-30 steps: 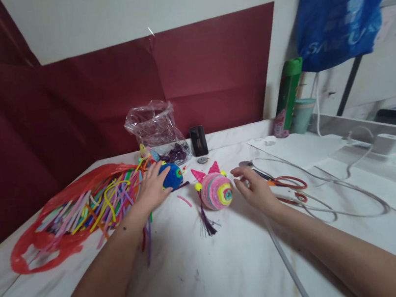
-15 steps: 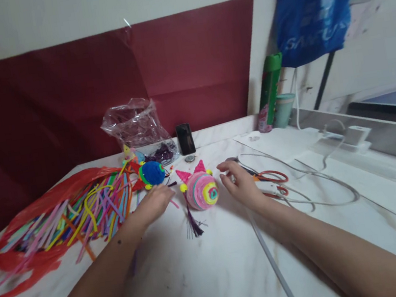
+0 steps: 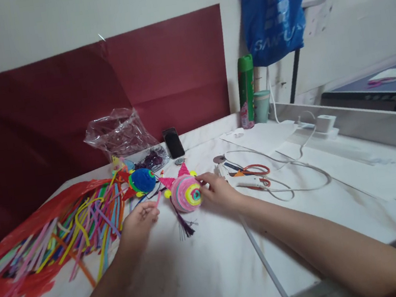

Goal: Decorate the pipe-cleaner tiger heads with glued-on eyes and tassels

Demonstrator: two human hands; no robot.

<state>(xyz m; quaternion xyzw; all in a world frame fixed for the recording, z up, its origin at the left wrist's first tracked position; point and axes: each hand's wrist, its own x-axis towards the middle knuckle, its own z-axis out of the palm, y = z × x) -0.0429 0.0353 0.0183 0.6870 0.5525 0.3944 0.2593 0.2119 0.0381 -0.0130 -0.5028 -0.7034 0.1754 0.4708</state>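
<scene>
A round pink, teal and yellow ball figure (image 3: 185,194) with two pink pointed pieces, small yellow balls and a dark purple tassel (image 3: 185,226) rests on the white marbled table. My right hand (image 3: 216,189) touches its right side, fingers curved against it. To its left, my left hand (image 3: 142,217) pinches a short pink strip (image 3: 158,199), fingers curled. Behind that hand lies a blue ball figure (image 3: 142,181) with red and green parts.
Colourful fuzzy stems (image 3: 80,230) lie on a red plastic bag (image 3: 13,235) at left. A clear bag (image 3: 121,132) and phone (image 3: 174,143) are behind. At right are orange-handled scissors (image 3: 256,169), a white glue gun (image 3: 237,178), a looping cable (image 3: 320,170) and a green can (image 3: 247,89).
My right hand has come left onto the pink ball figure. My left hand has turned and now has the pink strip between its fingers. The camera view has shifted to the right.
</scene>
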